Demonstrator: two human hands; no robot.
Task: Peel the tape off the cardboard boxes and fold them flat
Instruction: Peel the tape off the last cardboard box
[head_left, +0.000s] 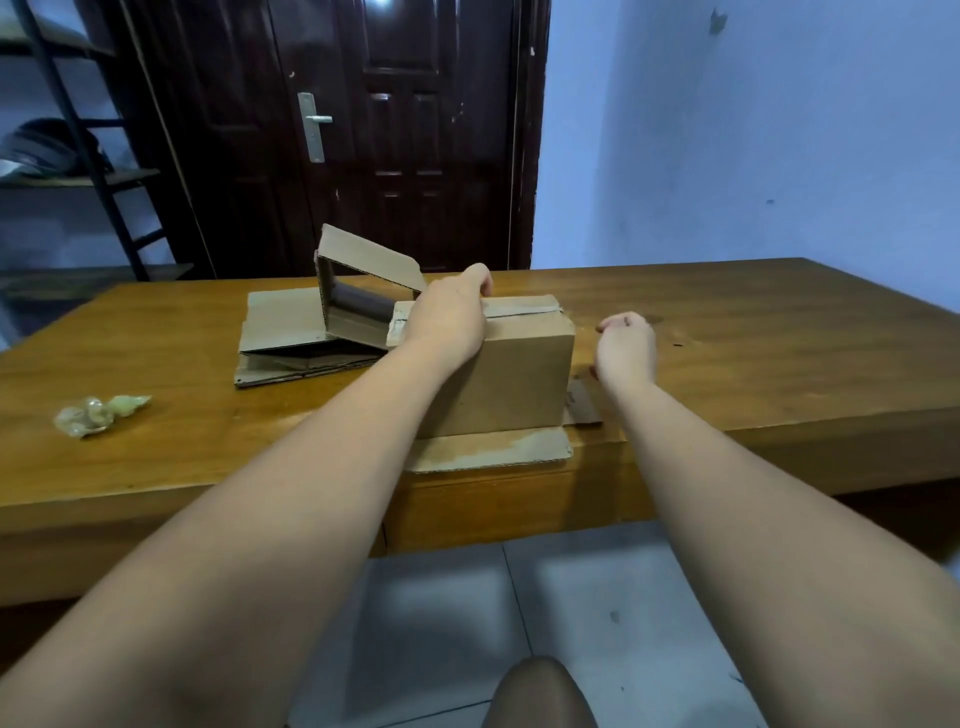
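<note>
Standing at the near edge of the table (753, 338), the box (498, 379) has its lower flaps splayed, but tape (522, 310) still seals its top. The left hand (449, 317) grips its far top edge. The right hand (626, 345) hovers beside it, loosely curled and empty. Flattened boxes (280, 332) and a tape wad (98, 413) further left suggest other boxes are mostly done.

Surface: your wooden table (727, 332) | near edge, centre: your cardboard box (519, 384) stands upright, one flap (488, 449) splayed flat over the table's lip | behind it, left: stack of flattened cardboard (275, 332), half-folded box (358, 291) on top | far left: wad of peeled tape (98, 413), well apart
</note>
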